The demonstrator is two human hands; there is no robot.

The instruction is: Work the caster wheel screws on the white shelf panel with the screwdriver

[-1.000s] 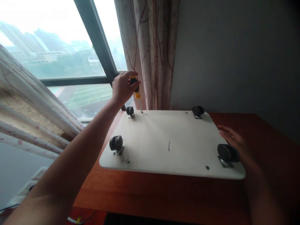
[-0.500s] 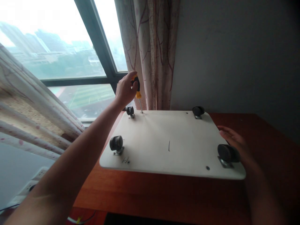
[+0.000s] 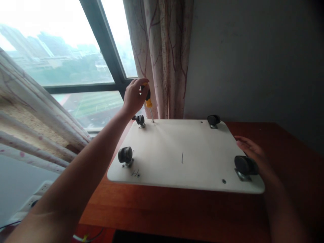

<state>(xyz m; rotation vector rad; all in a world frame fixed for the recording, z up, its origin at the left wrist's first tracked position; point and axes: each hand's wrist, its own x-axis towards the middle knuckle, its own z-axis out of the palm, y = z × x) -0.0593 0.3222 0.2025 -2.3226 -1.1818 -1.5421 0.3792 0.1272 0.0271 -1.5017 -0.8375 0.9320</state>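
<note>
My left hand is closed around the yellow and black handle of a screwdriver. The tool leans slightly, its tip on a screw near the far edge of a white board. Black casters stand wheels-up near the board's corners, one of them just left of the screwdriver tip. At the board's right edge, my right hand rests with its fingers stretched out against the side. The near right caster partly covers that hand.
Under the board lies a reddish-brown wooden table. A patterned curtain hangs behind the screwdriver, beside a window. At the lower left are a power strip and a cable. A grey wall rises behind the table.
My left hand has turned slightly on the screwdriver handle, its fingers shifting round it. The tip stays on the same screw. My right hand and the board look nearly still.
</note>
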